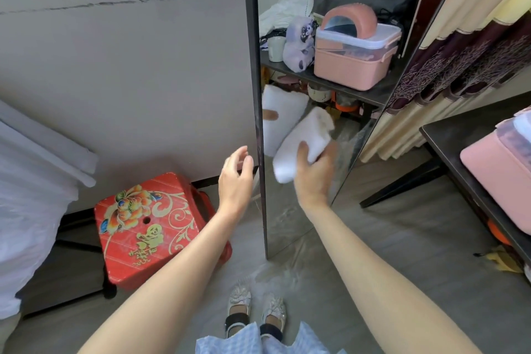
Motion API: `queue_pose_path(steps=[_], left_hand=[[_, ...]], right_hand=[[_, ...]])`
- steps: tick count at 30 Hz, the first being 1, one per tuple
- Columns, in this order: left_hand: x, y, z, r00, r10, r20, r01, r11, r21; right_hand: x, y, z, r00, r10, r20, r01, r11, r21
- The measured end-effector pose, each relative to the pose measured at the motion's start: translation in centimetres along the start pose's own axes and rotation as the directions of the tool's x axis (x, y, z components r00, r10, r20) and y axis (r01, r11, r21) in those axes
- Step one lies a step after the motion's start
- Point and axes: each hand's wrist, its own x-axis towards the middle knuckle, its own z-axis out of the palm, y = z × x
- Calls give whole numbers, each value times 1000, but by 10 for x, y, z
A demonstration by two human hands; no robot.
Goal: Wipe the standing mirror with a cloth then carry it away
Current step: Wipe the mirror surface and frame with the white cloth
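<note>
A tall standing mirror (290, 210) with a thin dark frame stands upright on the floor straight ahead, its glass showing a shelf and pink boxes. My right hand (314, 175) grips a folded white cloth (301, 144) and holds it against the lower glass; the cloth's reflection shows to its left. My left hand (235, 175) hovers with relaxed fingers just left of the mirror's left edge, holding nothing; I cannot tell whether it touches the frame.
A red plastic stool (149, 227) with a flower print stands left of the mirror by the grey wall (123, 66). A dark table (474, 146) with a pink box (500, 181) is at right, with curtains (465, 75) behind. White bedding (31, 195) lies far left.
</note>
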Motion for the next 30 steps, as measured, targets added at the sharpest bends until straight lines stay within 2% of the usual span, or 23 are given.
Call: queue_pose_path(steps=[2, 4, 5, 7, 9, 11, 15, 17, 19, 21, 23, 25, 26, 28, 30], left_hand=[[8, 7, -2, 999, 24, 49, -20, 997, -78], [12, 11, -3, 995, 56, 85, -46, 993, -111], [14, 11, -2, 993, 68, 94, -56, 991, -122], [15, 10, 1, 991, 88, 100, -75, 989, -130], [14, 9, 3, 988, 117, 103, -105, 988, -115], [13, 10, 5, 983, 152, 101, -143, 986, -86], [11, 11, 10, 979, 189, 77, -185, 981, -57], [12, 11, 13, 977, 196, 80, -193, 980, -48], [13, 9, 15, 974, 203, 103, -201, 979, -31], [13, 5, 17, 966, 229, 119, -230, 973, -2], [13, 2, 19, 960, 257, 110, -259, 966, 4], [14, 1, 21, 959, 267, 99, -267, 964, -8], [15, 2, 21, 958, 268, 98, -268, 963, -11], [18, 0, 18, 956, 271, 116, -271, 963, -14], [19, -3, 14, 952, 274, 134, -273, 962, -20]], right_hand=[[-12, 10, 23, 994, -10, 105, 13, 999, -29], [-24, 35, 34, 952, 190, 240, -182, 982, -59], [-26, 51, 34, 898, 338, 284, -305, 940, -154], [-31, 82, 21, 749, 600, 283, -456, 775, -437], [-33, 100, 4, 688, 700, 194, -556, 679, -480], [-30, 105, -8, 720, 683, 125, -589, 696, -412], [-14, 92, -19, 831, 549, 87, -485, 793, -369], [-7, 78, -22, 915, 399, 68, -355, 872, -336], [5, 64, -23, 984, 179, 6, -171, 951, -256], [22, 53, -23, 994, -81, -67, 61, 964, -259], [41, 51, -16, 968, -244, -58, 209, 913, -351], [48, 57, -7, 976, -206, 70, 215, 856, -470], [45, 66, -4, 974, -137, 179, 213, 818, -534], [30, 88, -2, 922, 84, 377, 176, 779, -602], [19, 102, -11, 887, 226, 403, 97, 762, -640]])
